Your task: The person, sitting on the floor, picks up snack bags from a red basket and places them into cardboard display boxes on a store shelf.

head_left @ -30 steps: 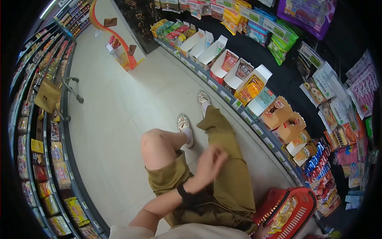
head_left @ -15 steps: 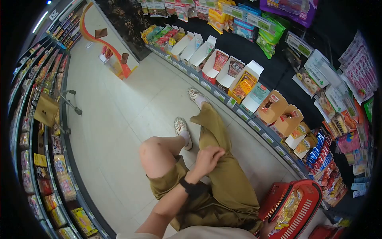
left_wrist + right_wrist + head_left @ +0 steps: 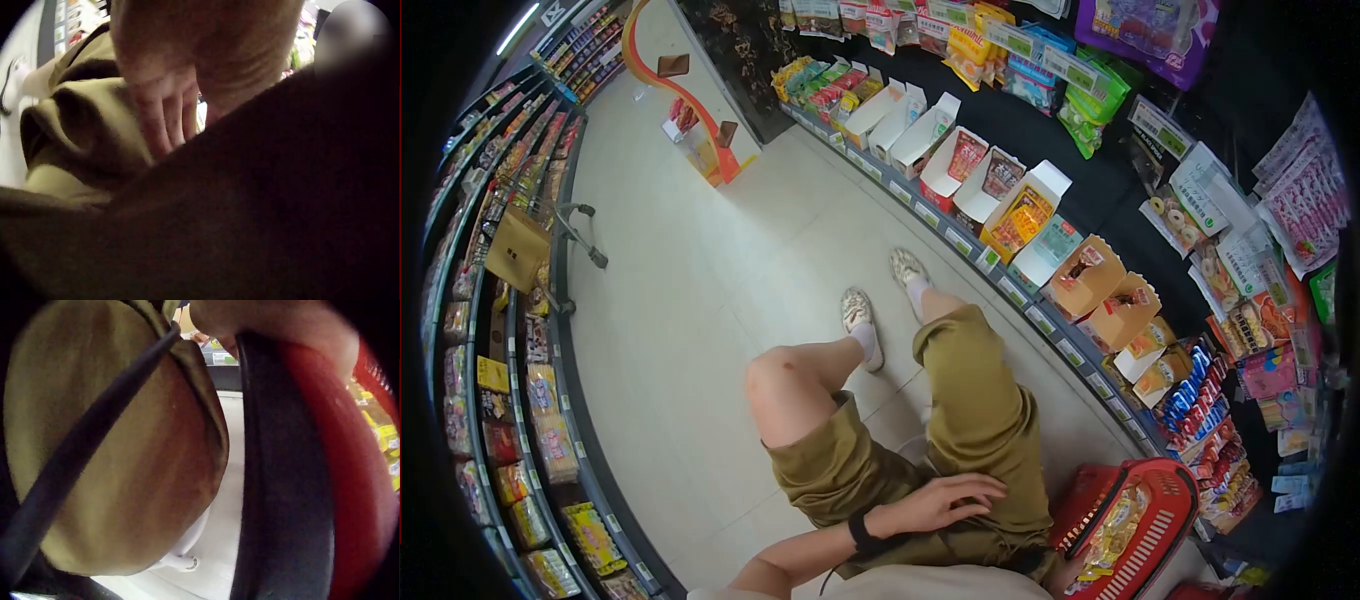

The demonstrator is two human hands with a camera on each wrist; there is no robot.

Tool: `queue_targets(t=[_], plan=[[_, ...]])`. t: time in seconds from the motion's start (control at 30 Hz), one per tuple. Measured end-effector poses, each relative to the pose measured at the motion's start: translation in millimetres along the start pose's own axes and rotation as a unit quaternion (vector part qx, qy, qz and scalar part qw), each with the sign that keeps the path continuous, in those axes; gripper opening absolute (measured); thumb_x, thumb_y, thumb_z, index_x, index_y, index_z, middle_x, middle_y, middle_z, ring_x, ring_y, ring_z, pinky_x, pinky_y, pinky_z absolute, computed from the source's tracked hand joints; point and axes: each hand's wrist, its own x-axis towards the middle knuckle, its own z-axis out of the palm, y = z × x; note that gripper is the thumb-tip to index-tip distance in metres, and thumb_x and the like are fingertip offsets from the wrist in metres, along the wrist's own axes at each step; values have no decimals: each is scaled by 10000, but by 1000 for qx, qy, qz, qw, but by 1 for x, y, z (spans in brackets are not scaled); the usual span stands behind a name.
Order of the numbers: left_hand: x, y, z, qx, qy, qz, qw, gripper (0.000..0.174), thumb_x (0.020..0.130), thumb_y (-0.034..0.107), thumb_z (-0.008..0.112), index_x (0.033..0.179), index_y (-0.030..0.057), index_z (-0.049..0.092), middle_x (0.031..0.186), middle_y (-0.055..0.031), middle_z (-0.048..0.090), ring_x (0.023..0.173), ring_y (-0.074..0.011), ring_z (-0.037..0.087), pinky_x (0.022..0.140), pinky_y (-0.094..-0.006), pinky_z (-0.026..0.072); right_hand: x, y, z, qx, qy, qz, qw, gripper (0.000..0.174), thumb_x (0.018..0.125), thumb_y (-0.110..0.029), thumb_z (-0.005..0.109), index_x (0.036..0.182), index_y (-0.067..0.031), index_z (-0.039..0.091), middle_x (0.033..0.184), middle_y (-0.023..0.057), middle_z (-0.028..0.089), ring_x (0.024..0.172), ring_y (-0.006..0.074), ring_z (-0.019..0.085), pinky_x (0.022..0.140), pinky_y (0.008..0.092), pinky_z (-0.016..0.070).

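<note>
In the head view my left hand (image 3: 945,500), with a black band (image 3: 865,530) at its wrist, lies over the olive trousers (image 3: 985,430) on the right thigh. Its fingers are extended on the cloth, and they point down toward the fabric in the left wrist view. Both knees are bent and bare below the trouser hems. My right hand (image 3: 281,319) grips the red shopping basket (image 3: 312,381) at its top edge by the black handle (image 3: 281,469); part of that hand is hidden. Yellow snack packets (image 3: 1115,535) lie inside the basket.
Along the right runs a low shelf (image 3: 960,240) with open snack boxes (image 3: 1020,215), under hanging bags (image 3: 1090,105). Candy bars (image 3: 1200,400) fill its near end. Stocked shelves (image 3: 540,420) stand on the left, with a cardboard box (image 3: 520,245) beside them. Pale floor tiles (image 3: 690,270) lie between.
The right trouser leg, which hung down the shin, now sits up around the knee. My left hand has come back toward my body along the thigh, its fingers straighter than before.
</note>
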Motion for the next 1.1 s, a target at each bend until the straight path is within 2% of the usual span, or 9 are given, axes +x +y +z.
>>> queue_targets(t=[0.07,0.13,0.17,0.27,0.47,0.7,0.87,0.97,1.1], plan=[[-5,-15,-6,216,182,131,950,174,787,114,657,945,68,600,1016,-114,558,859,-288,556,741,-326,459,0,2,-4,28,-3,10,1000,758,695,-89,656,1332,62,273,1036,237,558,888,332,558,765,373,442],[7,-2,-18,242,372,-26,896,163,767,93,667,900,67,577,1070,-124,512,917,-304,512,763,-355,434,-3,-8,-6,-32,-4,-3,999,766,694,-106,667,1330,62,274,1041,242,557,897,348,556,773,378,442],[14,0,-24,241,369,-28,897,163,767,93,667,900,67,577,1070,-124,512,917,-304,512,763,-355,434,7,39,4,-155,86,-206,962,773,695,-119,676,1328,63,271,1032,256,552,893,354,555,772,384,441],[27,-4,-25,350,269,58,895,184,766,74,664,907,55,548,1109,-142,471,979,-313,470,807,-352,405,6,33,-1,-69,-10,-16,997,775,698,-130,683,1324,68,270,1016,267,551,884,356,558,763,392,440],[37,0,-7,129,330,14,935,190,756,63,655,909,34,546,1041,-132,483,935,-319,479,796,-373,395,-16,-47,-12,-58,9,-9,998,696,715,-150,624,1305,39,306,848,228,591,739,372,582,656,407,463],[25,2,-8,261,258,148,918,173,760,52,642,899,27,542,942,-138,559,888,-330,527,742,-375,437,-27,-68,-14,-69,31,9,997,611,712,-157,605,1252,-5,362,816,234,578,716,402,584,602,426,451],[4,1,7,192,-143,-4,971,166,837,216,582,908,69,559,783,-117,615,709,-274,603,613,-340,479,-28,-81,-17,-82,24,-15,996,590,708,-117,610,1239,-34,367,810,217,559,691,401,563,589,418,442],[10,20,-4,244,-30,-92,965,221,818,279,613,922,87,579,737,-110,610,658,-247,611,537,-330,471,-30,-122,-32,-26,-43,81,995,600,738,-159,580,1268,-29,331,842,241,571,758,417,560,655,443,438],[17,34,-18,341,66,79,934,309,748,263,690,996,99,605,778,-87,615,660,-218,604,529,-310,466,-27,-89,-20,-50,2,-6,999,501,729,-155,581,1182,-71,385,786,218,570,706,402,569,632,457,435]])
